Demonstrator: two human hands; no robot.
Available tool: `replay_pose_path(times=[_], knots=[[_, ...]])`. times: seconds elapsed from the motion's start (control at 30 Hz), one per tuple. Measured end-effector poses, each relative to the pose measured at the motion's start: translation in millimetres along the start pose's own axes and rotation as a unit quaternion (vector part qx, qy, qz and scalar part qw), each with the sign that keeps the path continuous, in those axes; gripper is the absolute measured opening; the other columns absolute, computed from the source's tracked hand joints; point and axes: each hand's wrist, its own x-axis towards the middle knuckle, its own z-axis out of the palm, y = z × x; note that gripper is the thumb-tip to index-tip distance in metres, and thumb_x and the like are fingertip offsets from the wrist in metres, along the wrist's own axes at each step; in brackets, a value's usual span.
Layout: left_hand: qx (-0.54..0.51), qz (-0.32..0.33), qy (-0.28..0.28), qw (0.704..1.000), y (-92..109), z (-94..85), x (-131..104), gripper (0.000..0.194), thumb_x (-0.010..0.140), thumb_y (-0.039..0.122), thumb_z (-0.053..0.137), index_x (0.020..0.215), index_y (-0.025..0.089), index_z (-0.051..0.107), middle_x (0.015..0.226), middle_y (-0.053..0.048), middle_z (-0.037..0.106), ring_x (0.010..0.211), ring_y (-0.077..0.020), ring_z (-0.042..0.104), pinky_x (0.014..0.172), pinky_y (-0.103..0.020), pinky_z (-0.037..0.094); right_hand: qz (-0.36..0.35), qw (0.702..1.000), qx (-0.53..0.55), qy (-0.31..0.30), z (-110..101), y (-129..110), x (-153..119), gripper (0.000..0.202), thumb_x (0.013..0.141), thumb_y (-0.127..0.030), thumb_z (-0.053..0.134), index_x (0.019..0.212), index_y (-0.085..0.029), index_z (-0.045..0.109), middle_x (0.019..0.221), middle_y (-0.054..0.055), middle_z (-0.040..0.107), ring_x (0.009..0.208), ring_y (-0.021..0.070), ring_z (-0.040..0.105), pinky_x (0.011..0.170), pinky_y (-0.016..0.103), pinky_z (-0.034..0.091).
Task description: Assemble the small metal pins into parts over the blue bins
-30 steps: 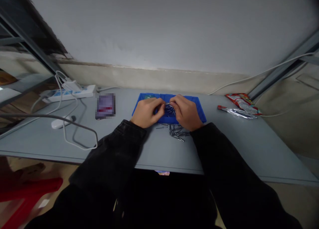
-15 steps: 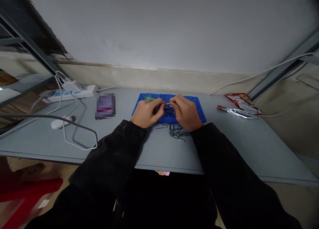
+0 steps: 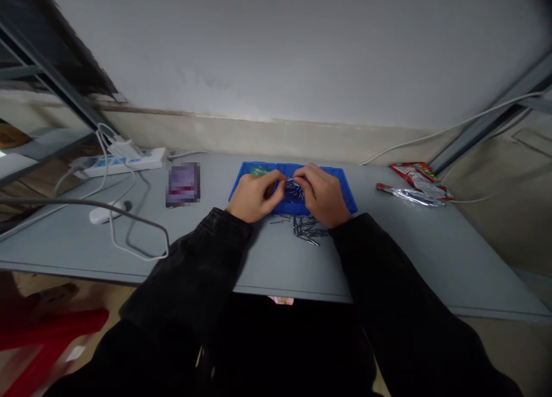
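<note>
A blue tray [image 3: 350,197] with compartments lies near the wall, with thin metal pieces [image 3: 296,191] in its middle part and something green [image 3: 260,170] at its left. Over the tray's left part, my left hand [image 3: 257,195] is pinched closed. My right hand [image 3: 324,194] is pinched too, over the right part, fingertips facing the left ones. A small thin item seems to span between the fingertips, too small to name. More metal pieces [image 3: 307,229] are heaped on the table in front of the tray, partly beside my right wrist.
On the grey table [image 3: 284,270], a power strip [image 3: 149,160] with cables and a white charger [image 3: 102,214] lie left. A purple blurred packet [image 3: 183,184] is nearer the tray. Red wrapper [image 3: 420,178] and silver wrapper [image 3: 411,197] lie right.
</note>
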Motion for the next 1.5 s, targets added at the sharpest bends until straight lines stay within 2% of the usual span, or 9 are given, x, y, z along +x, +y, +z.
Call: replay_pose_path(times=[0.53,0.87,1.17,1.5], knots=[[-0.009,-0.004,0.001,1.000,-0.8,0.2,-0.8,0.020,0.098,0.030,0.052,0.089,0.017,0.065,0.052,0.008,0.046,0.046,-0.0086,0.043,0.053,-0.023,0.035,-0.005,1.000,-0.001,0.000,1.0,0.2,-0.5,0.024,0.105,-0.027,0.039,0.096,-0.020,0.060,0.091,0.004,0.065,0.085,0.0165,0.060,0.077,0.031,0.047],[0.001,-0.008,0.009,1.000,-2.1,2.0,-0.8,0.018,0.097,0.029,0.054,0.092,0.017,0.066,0.054,0.008,0.045,0.047,-0.0077,0.042,0.052,-0.021,0.033,-0.016,1.000,0.000,0.014,1.2,0.6,0.1,0.017,0.103,-0.023,0.045,0.093,-0.020,0.058,0.089,0.003,0.062,0.083,0.0160,0.059,0.075,0.030,0.046],[-0.009,-0.012,-0.008,1.000,-3.2,0.9,-0.9,0.021,0.100,0.030,0.050,0.090,0.017,0.063,0.055,0.008,0.045,0.048,-0.0079,0.042,0.053,-0.022,0.034,-0.015,1.000,0.003,0.013,1.2,-0.4,0.0,0.018,0.103,-0.024,0.044,0.093,-0.020,0.058,0.088,0.003,0.061,0.081,0.0153,0.058,0.074,0.029,0.045],[0.004,-0.007,-0.009,1.000,-3.1,-0.2,-1.0,0.029,0.104,0.033,0.044,0.089,0.017,0.063,0.064,0.003,0.055,0.053,-0.0090,0.048,0.057,-0.024,0.037,-0.015,1.000,0.000,0.016,1.1,-0.4,0.3,0.021,0.104,-0.023,0.042,0.094,-0.020,0.059,0.089,0.002,0.063,0.083,0.0157,0.060,0.074,0.029,0.046]])
